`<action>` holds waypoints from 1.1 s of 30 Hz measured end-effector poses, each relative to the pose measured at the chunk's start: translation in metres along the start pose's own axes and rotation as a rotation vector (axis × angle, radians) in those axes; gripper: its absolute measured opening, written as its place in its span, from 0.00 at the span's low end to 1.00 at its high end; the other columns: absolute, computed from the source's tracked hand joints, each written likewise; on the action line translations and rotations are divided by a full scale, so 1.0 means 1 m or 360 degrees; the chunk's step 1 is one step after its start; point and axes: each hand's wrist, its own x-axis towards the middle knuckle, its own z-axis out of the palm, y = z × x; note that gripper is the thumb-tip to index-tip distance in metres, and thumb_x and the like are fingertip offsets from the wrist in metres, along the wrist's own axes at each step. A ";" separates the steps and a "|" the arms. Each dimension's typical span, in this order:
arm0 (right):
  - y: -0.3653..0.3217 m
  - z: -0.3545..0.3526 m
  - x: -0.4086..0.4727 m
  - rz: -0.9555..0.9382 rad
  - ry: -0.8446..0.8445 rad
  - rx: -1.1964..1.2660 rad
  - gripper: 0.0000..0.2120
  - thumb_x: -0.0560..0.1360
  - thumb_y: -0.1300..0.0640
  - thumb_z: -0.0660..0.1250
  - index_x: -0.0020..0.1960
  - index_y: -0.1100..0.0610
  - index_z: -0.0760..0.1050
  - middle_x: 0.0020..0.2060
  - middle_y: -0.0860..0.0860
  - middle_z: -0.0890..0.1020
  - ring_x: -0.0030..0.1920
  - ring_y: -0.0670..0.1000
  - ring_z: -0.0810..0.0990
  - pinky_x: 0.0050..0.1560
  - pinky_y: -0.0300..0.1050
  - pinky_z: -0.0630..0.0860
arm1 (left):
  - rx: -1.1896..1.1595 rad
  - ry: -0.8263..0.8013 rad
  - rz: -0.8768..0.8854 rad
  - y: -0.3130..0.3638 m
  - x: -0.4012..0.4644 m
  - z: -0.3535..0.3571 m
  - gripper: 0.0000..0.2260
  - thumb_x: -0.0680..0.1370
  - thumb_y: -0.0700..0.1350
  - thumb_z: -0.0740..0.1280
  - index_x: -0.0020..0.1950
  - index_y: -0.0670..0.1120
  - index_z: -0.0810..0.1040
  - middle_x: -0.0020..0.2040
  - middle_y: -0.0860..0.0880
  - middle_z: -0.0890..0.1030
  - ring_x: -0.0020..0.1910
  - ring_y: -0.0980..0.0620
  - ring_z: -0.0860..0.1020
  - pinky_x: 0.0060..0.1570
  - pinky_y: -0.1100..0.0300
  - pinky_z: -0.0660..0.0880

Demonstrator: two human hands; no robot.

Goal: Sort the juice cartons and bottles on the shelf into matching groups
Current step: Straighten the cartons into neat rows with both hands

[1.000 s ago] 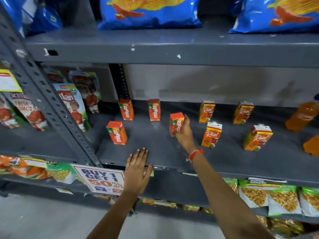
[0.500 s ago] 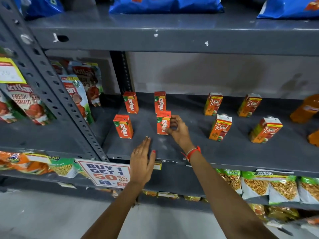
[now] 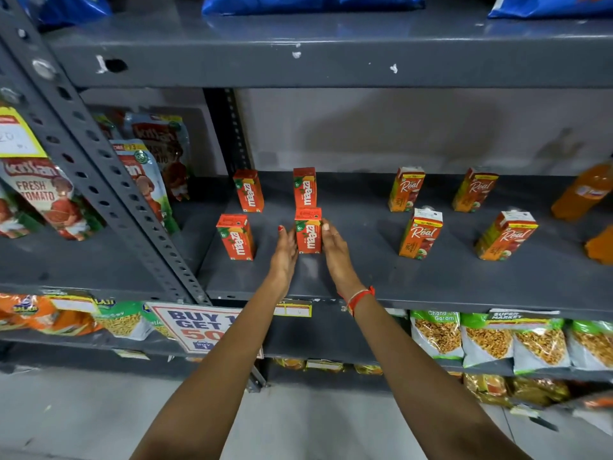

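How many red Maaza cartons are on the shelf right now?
4, in two rows: back left, back right, front left, and front right between the left hand and right hand. None seems hidden.

Wide bare strip of shelf (image 3: 358,277) along the front edge, and an open lane running front to back between the Maaza cartons (image 3: 306,190) and the Real cartons (image 3: 420,233). Toward the right edge, blocked by orange bottles (image 3: 583,190); toward the left edge, hemmed in by the perforated upright (image 3: 109,180).
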 end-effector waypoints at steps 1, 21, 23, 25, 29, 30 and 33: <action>0.000 0.001 -0.001 0.0002 -0.0002 -0.0008 0.19 0.81 0.50 0.51 0.70 0.54 0.65 0.60 0.46 0.74 0.58 0.43 0.73 0.59 0.33 0.68 | -0.0018 0.0014 0.0007 -0.001 0.001 -0.001 0.26 0.80 0.56 0.46 0.73 0.42 0.56 0.75 0.44 0.59 0.73 0.48 0.58 0.72 0.56 0.56; 0.016 -0.092 -0.049 -0.0325 0.1168 0.0187 0.07 0.78 0.63 0.59 0.53 0.55 0.73 0.47 0.47 0.77 0.50 0.44 0.78 0.54 0.41 0.75 | 0.0045 0.0593 0.0918 -0.057 -0.055 0.027 0.12 0.75 0.45 0.55 0.47 0.41 0.76 0.36 0.49 0.75 0.33 0.60 0.72 0.37 0.68 0.70; 0.009 -0.117 -0.043 -0.0346 0.1331 0.0117 0.08 0.78 0.63 0.59 0.57 0.63 0.71 0.47 0.44 0.73 0.46 0.37 0.77 0.49 0.27 0.72 | 0.0169 0.0428 0.0938 -0.057 -0.055 0.051 0.11 0.76 0.43 0.55 0.48 0.43 0.76 0.37 0.49 0.77 0.36 0.60 0.74 0.39 0.68 0.71; 0.002 -0.134 -0.037 -0.0285 0.1266 0.0112 0.13 0.79 0.61 0.58 0.62 0.64 0.68 0.51 0.47 0.73 0.49 0.40 0.75 0.53 0.29 0.71 | 0.0265 0.0211 0.0895 -0.054 -0.049 0.079 0.11 0.78 0.40 0.55 0.53 0.43 0.76 0.45 0.48 0.79 0.43 0.59 0.76 0.46 0.66 0.73; -0.001 -0.150 -0.030 -0.0086 0.0879 0.0027 0.20 0.81 0.49 0.54 0.69 0.57 0.66 0.66 0.51 0.72 0.64 0.48 0.70 0.67 0.44 0.66 | 0.0215 -0.0166 0.0413 -0.045 -0.019 0.134 0.17 0.81 0.45 0.53 0.69 0.43 0.65 0.71 0.45 0.67 0.69 0.51 0.66 0.69 0.53 0.62; 0.001 -0.151 -0.029 -0.0062 0.0800 0.0002 0.22 0.80 0.46 0.53 0.68 0.56 0.67 0.67 0.51 0.73 0.66 0.49 0.71 0.69 0.47 0.65 | 0.0194 -0.0198 0.0276 -0.043 -0.012 0.143 0.19 0.81 0.48 0.51 0.71 0.45 0.62 0.73 0.46 0.63 0.71 0.50 0.62 0.72 0.52 0.58; -0.003 -0.160 -0.023 0.0012 0.0652 -0.0059 0.26 0.77 0.37 0.50 0.66 0.51 0.71 0.65 0.53 0.76 0.66 0.51 0.73 0.71 0.56 0.66 | 0.0197 -0.0323 0.0027 -0.048 0.002 0.168 0.21 0.81 0.54 0.46 0.68 0.48 0.67 0.72 0.45 0.66 0.71 0.48 0.63 0.70 0.54 0.58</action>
